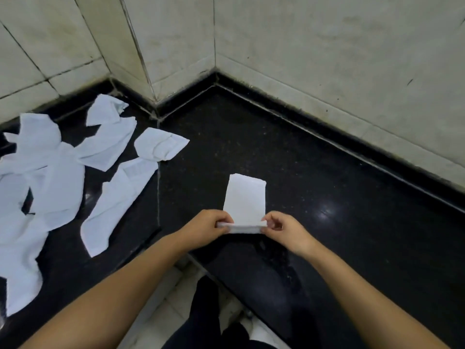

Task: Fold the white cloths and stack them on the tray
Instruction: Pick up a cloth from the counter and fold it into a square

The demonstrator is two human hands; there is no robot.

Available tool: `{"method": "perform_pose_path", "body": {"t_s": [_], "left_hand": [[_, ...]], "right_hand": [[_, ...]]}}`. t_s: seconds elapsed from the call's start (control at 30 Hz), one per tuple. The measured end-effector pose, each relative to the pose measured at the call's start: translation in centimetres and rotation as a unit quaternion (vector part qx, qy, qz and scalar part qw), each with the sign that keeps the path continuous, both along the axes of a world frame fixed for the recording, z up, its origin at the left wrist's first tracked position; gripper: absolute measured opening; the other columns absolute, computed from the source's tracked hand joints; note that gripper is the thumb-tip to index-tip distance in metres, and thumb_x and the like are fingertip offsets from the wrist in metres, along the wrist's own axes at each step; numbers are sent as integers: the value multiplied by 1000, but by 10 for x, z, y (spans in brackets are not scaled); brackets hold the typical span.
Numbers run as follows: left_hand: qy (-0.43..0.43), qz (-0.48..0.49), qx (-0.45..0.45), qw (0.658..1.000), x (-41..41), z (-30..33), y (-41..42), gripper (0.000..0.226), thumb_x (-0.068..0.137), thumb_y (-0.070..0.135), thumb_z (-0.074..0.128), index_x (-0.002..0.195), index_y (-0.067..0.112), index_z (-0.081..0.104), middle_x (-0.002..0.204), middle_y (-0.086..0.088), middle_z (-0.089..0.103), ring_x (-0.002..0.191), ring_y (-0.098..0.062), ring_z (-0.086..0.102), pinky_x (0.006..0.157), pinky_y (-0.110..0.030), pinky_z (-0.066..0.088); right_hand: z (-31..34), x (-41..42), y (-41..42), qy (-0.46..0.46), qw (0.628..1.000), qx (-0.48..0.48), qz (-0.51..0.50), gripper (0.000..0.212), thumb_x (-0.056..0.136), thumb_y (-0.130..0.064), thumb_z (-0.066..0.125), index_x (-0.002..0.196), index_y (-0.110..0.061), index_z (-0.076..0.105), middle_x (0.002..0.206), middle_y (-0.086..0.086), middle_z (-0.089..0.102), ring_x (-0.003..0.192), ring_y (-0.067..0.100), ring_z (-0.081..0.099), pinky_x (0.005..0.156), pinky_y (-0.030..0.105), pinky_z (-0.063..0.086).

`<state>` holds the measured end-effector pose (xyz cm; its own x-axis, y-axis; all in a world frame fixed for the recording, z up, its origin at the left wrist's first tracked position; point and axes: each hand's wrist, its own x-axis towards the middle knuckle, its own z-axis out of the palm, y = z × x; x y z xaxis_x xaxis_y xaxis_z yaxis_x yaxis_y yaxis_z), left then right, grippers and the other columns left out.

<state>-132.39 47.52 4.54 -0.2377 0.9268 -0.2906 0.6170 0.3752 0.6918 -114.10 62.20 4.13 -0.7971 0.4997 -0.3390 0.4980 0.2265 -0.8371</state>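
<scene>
A narrow white cloth lies flat on the black counter, folded into a long strip. Its near end is lifted off the counter. My left hand pinches the near left corner and my right hand pinches the near right corner. Several loose white cloths lie spread and crumpled on the counter to the left. No tray shows in this view.
Pale tiled walls meet in a corner behind the counter, with a tiled pillar jutting out at the back left. The counter's front edge runs just below my hands; a pale floor and dark clothing show beneath.
</scene>
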Motion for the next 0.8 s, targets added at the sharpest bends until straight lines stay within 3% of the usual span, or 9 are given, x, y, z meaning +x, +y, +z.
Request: {"method": "perform_pose_path", "body": {"t_s": [0.07,0.17,0.3,0.37,0.5,0.63,0.8], "left_hand": [[-25,7,-11,1000,-3,-5,1,9,88,17,60,92,20,67,89,10,65,85,-8,62,76,-19,46],[-41,38,9,998,-19,1,18,5,87,17,62,87,21,65,84,10,63,73,-2,56,68,-14,43],[-54,82,27,995,-46,13,61,6,86,17,64,91,18,66,88,9,63,82,-6,58,71,-14,44],[-49,88,20,995,-58,14,84,7,86,18,63,93,18,66,91,8,62,86,-8,58,74,-16,44],[-34,83,-31,995,-72,1,119,7,89,21,59,96,22,62,97,6,60,91,-10,57,79,-24,45],[-2,74,-51,996,-75,-18,129,6,90,21,56,94,21,61,96,4,59,88,-12,56,76,-25,44],[75,33,-45,996,-73,-30,125,22,90,21,57,112,21,57,111,1,54,103,-15,51,95,-34,44]], "right_hand": [[-5,2,0,-15,1000,-12,3,23,86,-7,66,75,-26,59,68,-11,48,58,-4,44,60,11,36],[-1,-8,13,-4,999,-32,-18,17,87,-13,66,77,-26,61,69,-9,52,64,1,46,65,17,38],[12,-35,39,9,996,-39,-86,18,89,-15,63,73,-21,59,61,-11,48,53,-4,43,57,11,36],[11,-51,53,-3,992,-33,-126,23,90,-15,63,69,-17,53,61,-8,46,56,2,44,59,15,37],[-4,-76,72,-75,981,2,-180,29,90,-20,61,66,-17,43,63,-4,44,64,13,43,60,25,37],[-16,-91,76,-147,970,55,-188,14,90,-21,57,79,-17,49,71,-4,52,72,17,52,62,27,44],[-14,-99,73,-258,948,150,-115,13,92,-27,50,94,-14,49,89,4,60,84,25,61,74,36,48]]}}
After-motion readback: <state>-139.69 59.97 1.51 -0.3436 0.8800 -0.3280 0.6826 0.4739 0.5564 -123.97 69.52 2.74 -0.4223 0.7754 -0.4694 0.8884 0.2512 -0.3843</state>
